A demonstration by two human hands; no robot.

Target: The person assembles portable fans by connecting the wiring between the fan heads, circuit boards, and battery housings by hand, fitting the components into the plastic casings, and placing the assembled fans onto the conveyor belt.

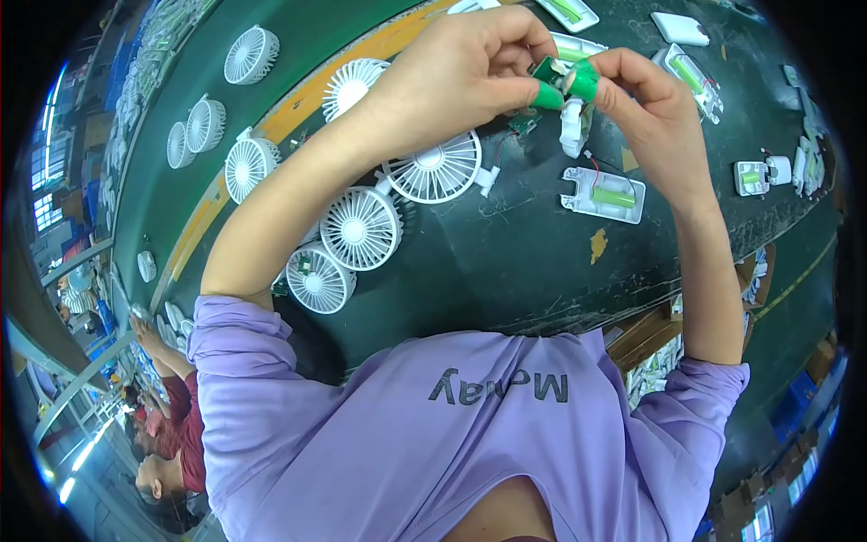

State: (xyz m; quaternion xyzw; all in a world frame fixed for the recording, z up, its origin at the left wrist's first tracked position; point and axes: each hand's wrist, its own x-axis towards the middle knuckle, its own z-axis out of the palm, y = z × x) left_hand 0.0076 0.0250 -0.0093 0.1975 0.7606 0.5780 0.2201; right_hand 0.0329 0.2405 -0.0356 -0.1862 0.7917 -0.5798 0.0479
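Note:
My left hand [483, 68] and my right hand [646, 95] meet at the top of the view, with green tape wrapped on fingers of both. Between its fingertips, my left hand pinches a small green circuit board [545, 69]. My right thumb and finger close at the board's edge; what they grip there is hidden. Just below the fingers is a white plastic piece [573, 128]. A white fan head [435, 168] lies under my left wrist. Below my right hand rests an open white handle shell [603, 195] with a green battery cell and thin wires.
More white fan heads [361, 228] cluster beside my left forearm. Others sit on the green conveyor belt [298, 36] beyond an orange-yellow edge strip. Open shells with batteries [694, 77] lie at the right. Boxes of parts [655, 366] stand below the table edge. Another person [185, 425] is at left.

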